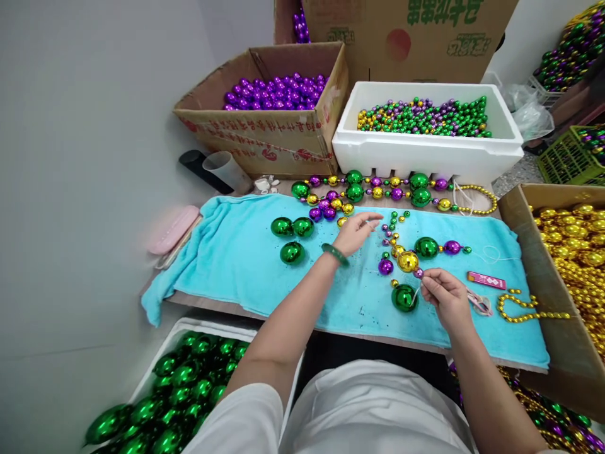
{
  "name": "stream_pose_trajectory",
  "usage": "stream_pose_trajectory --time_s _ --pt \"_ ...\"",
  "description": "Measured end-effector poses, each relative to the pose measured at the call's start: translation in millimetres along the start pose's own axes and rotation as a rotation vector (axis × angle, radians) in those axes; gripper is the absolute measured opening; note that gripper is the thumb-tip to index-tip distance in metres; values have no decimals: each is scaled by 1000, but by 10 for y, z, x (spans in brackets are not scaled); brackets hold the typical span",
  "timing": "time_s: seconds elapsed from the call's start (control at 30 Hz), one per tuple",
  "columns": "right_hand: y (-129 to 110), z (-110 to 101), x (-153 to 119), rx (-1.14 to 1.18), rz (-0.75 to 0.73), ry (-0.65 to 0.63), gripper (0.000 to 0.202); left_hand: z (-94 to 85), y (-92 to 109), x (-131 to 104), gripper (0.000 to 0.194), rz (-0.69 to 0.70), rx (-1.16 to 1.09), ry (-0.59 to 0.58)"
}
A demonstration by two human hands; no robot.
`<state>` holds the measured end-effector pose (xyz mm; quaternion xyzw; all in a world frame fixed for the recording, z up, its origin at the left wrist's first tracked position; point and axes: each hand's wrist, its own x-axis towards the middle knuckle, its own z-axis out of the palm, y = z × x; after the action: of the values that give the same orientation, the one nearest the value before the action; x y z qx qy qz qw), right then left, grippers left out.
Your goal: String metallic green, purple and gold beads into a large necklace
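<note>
Beadwork (426, 247) looks part-strung, large green beads (292, 253) lying loose on the turquoise towel (227, 252), right hand (447, 296) pinching a small purple bead (418, 273), left hand (353, 233) empty, loosely spread.

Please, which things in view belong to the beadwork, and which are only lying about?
Beadwork, apparently:
small purple bead in the right hand
large gold bead beside it
three large green beads

Lying about, apparently:
pink case
translucent cup
black cylinder
</note>
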<state>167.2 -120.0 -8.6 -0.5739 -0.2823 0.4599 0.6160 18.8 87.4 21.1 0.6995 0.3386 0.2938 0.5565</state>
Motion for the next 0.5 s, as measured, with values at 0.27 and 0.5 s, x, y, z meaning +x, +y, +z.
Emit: stream_pose_trajectory --time_s 0.27,0.5 --pt "29 8 -8 1 7 29 17 456 -202 957 6 -46 509 -52" --pt "8 -60 -36 -19 -17 104 16 320 20 748 10 -109 379 40"
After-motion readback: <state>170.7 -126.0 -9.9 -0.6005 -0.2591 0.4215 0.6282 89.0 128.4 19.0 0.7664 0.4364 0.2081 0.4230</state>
